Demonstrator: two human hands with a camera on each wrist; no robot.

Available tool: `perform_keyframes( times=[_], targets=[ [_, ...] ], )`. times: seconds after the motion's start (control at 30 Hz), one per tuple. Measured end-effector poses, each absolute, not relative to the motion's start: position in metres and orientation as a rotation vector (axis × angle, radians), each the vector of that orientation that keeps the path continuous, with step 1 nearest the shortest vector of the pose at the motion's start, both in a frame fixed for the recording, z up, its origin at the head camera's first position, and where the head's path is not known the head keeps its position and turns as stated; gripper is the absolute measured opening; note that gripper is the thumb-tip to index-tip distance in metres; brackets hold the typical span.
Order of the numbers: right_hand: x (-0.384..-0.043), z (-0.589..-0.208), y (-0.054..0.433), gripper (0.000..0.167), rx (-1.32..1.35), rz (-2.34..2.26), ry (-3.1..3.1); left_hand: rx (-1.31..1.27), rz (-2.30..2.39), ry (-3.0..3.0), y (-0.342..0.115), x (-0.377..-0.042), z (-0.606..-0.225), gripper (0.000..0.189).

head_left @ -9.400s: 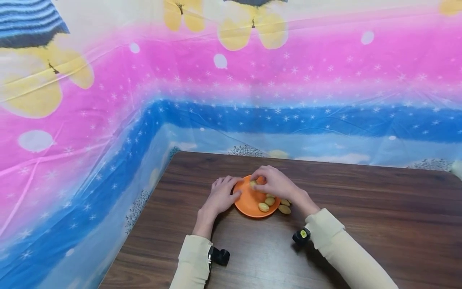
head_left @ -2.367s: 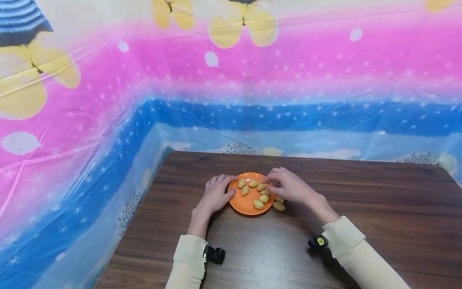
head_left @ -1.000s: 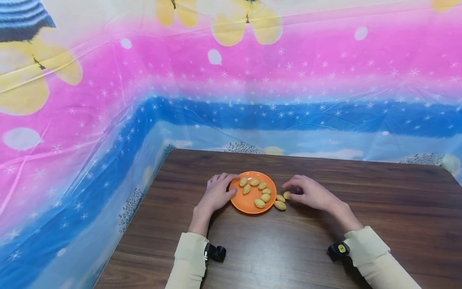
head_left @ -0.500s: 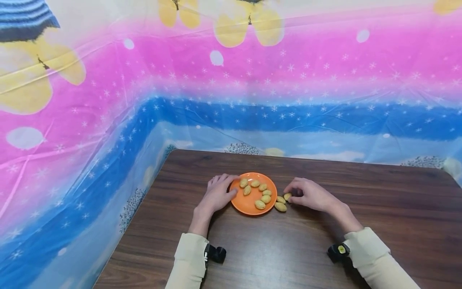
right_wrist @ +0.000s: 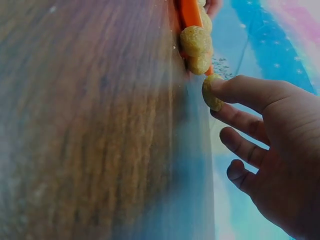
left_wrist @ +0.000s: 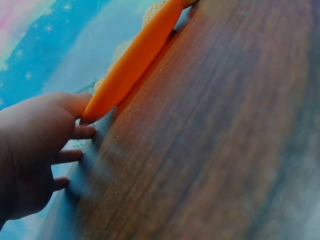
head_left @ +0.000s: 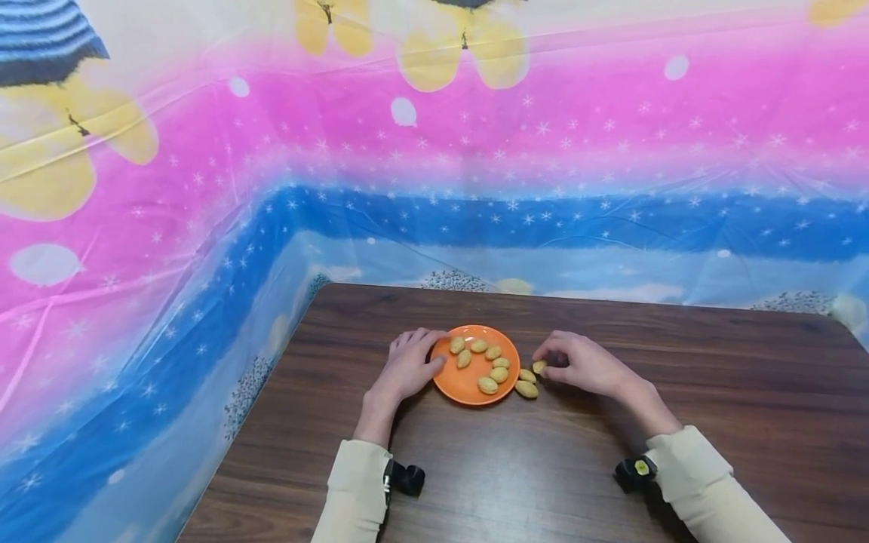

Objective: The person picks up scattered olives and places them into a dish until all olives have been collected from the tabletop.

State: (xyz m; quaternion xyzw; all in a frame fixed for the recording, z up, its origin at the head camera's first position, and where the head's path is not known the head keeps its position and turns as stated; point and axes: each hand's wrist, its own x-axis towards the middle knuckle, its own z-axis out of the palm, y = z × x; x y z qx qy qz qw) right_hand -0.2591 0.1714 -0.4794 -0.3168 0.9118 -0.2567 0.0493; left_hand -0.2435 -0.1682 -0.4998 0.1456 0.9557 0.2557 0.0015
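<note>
An orange plate bears several oval, wrinkled, yellowish-brown pieces, like nuts or dried fruit. My left hand holds its left rim, thumb over the edge; the other fingers reach down beside it in the left wrist view. Right of the plate, my right hand pinches one more such piece between thumb and index finger. Its remaining fingers are loosely bent. Two further loose pieces lie on the table between plate and right hand, close against the rim.
The brown wooden table extends around the plate. Behind and to the left hangs a pink and blue patterned cloth. Small black cameras sit at both cuffs.
My right hand has moved off the plate to its right side and now pinches a piece there. More pieces show on the plate than at first. The left hand stays at the rim.
</note>
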Motion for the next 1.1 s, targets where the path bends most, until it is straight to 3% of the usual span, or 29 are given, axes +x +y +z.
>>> perform_keyframes(
  times=[1.1],
  targets=[
    [-0.265, -0.455, 0.126, 0.018, -1.113, -0.794, 2.771, 0.456, 0.777, 2.998, -0.169, -0.244, -0.500, 0.043]
  ],
)
